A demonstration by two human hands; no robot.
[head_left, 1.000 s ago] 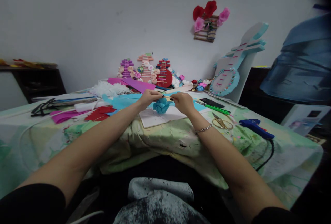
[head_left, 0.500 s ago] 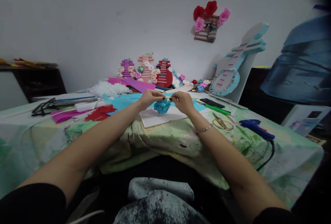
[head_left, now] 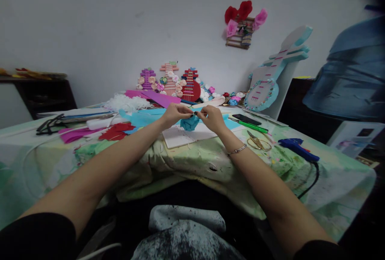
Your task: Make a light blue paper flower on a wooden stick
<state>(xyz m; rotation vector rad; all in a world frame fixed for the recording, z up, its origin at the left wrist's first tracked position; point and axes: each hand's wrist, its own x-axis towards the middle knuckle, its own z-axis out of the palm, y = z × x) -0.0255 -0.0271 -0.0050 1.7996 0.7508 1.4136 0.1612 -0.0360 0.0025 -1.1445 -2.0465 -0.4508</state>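
A crumpled blue paper flower [head_left: 189, 123] hangs below my fingertips, above a white board [head_left: 180, 137]. My left hand [head_left: 176, 114] is closed in a pinch on the flower's upper edge. Close beside it, thumb and forefinger of my right hand [head_left: 213, 118] pinch together at the same edge, their tips almost meeting those of the left. Exactly what lies between the right fingertips is too small to make out. Light blue paper [head_left: 144, 118] lies behind and left of my hands.
Gold-handled scissors [head_left: 258, 143], a green cutter [head_left: 253, 127], a black phone [head_left: 247, 119] and a blue glue gun [head_left: 297, 149] lie on the right. Red paper [head_left: 117, 131], black glasses [head_left: 51, 124] and white shreds [head_left: 126, 103] lie left. Decorated model instruments [head_left: 191, 85] stand behind.
A thin yellowish strip that showed between my fingertips is now out of sight. My right fingertips have shifted slightly left, closer to the left ones, and the flower has turned a little.
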